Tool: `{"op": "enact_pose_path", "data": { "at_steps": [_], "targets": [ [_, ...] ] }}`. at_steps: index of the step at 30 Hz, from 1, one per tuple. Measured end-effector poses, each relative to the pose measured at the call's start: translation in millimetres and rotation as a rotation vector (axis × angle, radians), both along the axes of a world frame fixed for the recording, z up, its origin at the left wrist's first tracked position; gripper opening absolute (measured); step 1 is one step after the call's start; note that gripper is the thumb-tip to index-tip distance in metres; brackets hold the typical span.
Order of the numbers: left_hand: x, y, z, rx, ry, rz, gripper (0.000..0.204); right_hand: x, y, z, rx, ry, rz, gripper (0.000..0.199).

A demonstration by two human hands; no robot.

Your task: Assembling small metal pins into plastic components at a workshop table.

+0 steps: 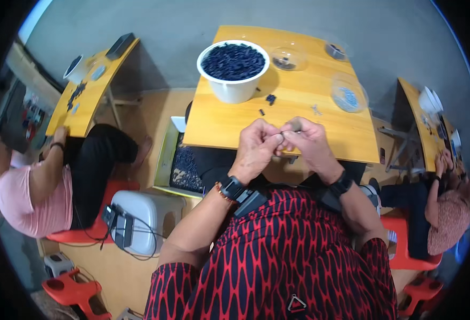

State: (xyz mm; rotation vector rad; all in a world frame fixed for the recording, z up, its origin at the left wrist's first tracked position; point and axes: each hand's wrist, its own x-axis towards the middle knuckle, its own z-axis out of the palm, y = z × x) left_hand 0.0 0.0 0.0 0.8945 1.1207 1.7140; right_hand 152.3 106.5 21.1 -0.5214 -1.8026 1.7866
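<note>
Above the table's near edge, my left hand (257, 148) and my right hand (310, 143) meet fingertip to fingertip, both closed in a pinch. Whatever is between the fingers is too small and covered to name. On the yellow wooden table (293, 128) in front of them lie a small cluster of dark pieces (270, 99), a single dark piece (262, 112) and some thin pale bits (316, 110). Farther left stands a white bucket (234, 90) heaped with small dark pieces. A clear round dish of light-blue bits (348, 99) is to the right.
Two more clear containers (288, 58) (335, 50) stand toward the back. Below the table's left side is a box of dark pieces (187, 168), near a grey stool (139, 218) with cables. People work at side tables, one in a pink shirt (38, 197), another at right (448, 218).
</note>
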Motion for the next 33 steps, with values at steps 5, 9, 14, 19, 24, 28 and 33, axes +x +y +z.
{"op": "enact_pose_path", "data": {
  "at_steps": [5,9,14,19,24,28,33],
  "targets": [
    [-18,-4,4,0.014,-0.080,-0.126,0.007,-14,-6,5,-0.017,0.036,-0.026,0.010],
    [-19,-6,6,-0.025,-0.130,-0.096,0.007,-17,-7,9,0.045,0.021,-0.031,0.009],
    [-20,-4,4,-0.049,-0.114,-0.090,0.006,-21,-8,11,0.187,-0.065,0.005,0.006],
    [-26,-5,-2,-0.142,-0.046,-0.034,0.007,-27,11,7,0.339,-0.145,0.072,0.011],
    [-47,-4,-10,-0.099,-0.111,0.501,0.009,-45,36,5,0.302,-0.329,-0.201,0.018],
    [-57,-2,-11,-0.102,-0.121,0.541,0.012,-71,41,-8,0.720,-0.246,-0.157,0.017],
    [-56,-2,-14,-0.083,-0.132,0.504,0.012,-87,36,-7,0.905,-0.494,-0.088,0.019]
  ]
}}
